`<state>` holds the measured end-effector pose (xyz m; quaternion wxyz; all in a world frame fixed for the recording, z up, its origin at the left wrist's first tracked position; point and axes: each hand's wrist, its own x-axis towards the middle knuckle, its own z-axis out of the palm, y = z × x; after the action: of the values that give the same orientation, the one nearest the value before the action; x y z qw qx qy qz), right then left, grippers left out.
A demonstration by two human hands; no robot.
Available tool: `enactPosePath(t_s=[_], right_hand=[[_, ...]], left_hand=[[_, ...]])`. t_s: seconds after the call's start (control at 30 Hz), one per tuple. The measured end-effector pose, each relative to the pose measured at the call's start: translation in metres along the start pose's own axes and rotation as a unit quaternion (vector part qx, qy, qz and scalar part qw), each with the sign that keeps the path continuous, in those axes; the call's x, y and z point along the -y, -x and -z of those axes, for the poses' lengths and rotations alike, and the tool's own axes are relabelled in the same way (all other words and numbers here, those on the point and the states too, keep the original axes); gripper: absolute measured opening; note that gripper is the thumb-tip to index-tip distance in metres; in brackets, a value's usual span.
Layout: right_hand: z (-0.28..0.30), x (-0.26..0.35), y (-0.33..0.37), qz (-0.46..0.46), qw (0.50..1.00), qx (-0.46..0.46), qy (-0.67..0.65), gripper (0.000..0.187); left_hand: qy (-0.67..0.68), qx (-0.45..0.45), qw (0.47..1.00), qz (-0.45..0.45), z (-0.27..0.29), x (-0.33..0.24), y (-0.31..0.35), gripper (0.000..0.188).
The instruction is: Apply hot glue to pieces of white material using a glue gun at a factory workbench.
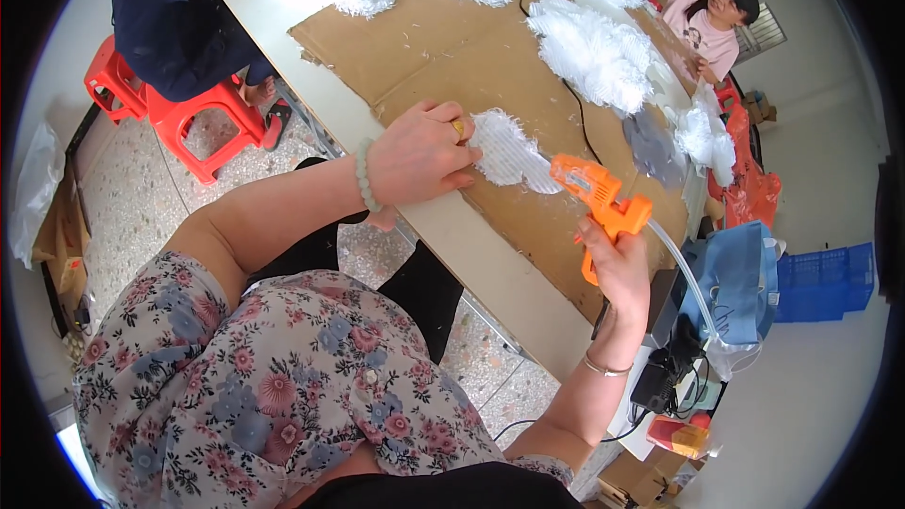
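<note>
My right hand [617, 259] is closed round the handle of an orange glue gun [596, 187], whose nozzle points left at a white fringed fabric piece [512, 153]. A clear glue stick or tube [681, 269] trails from the gun's back end. My left hand [419, 153] has its fingers closed at the left edge of the fabric piece and pinches it there; part of the grip is hidden. The piece lies over brown cardboard [452, 66] near the table's front edge. The nozzle tip is close to the piece's right end; I cannot tell whether they touch.
White shredded-looking piles [603, 52] lie on the far side. A dark cable [577, 104] crosses the cardboard. At the right are a grey flat piece [655, 146], a blue bag [735, 278] and a black power adapter [663, 379]. Co-workers sit around; red stools [193, 123] stand left.
</note>
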<state>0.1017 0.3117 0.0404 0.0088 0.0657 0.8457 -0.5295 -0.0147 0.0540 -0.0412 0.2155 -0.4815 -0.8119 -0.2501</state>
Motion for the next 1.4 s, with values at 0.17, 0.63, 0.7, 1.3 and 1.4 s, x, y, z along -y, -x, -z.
enactPosePath(t_s=[0.17,0.63,0.7,1.3,1.4], right_hand=[[-0.002,-0.018,0.004,-0.026,0.993,-0.014,0.118,0.021],[-0.013,-0.021,0.002,-0.012,0.986,-0.023,0.168,0.018],[-0.013,-0.021,0.002,-0.004,0.987,-0.023,0.161,0.018],[-0.017,-0.018,0.007,-0.003,0.988,-0.015,0.154,0.019],[-0.017,-0.017,0.008,-0.022,0.989,-0.006,0.145,0.019]], left_hand=[[0.02,-0.015,1.0,-0.003,0.002,-0.002,-0.001,0.035],[0.045,-0.025,0.998,-0.046,-0.011,0.012,-0.029,0.016],[0.034,-0.014,0.998,-0.048,-0.013,0.014,-0.031,0.015],[0.052,-0.008,0.998,-0.039,-0.011,0.017,-0.03,0.013],[0.062,-0.008,0.998,-0.025,-0.011,0.018,-0.029,0.014]])
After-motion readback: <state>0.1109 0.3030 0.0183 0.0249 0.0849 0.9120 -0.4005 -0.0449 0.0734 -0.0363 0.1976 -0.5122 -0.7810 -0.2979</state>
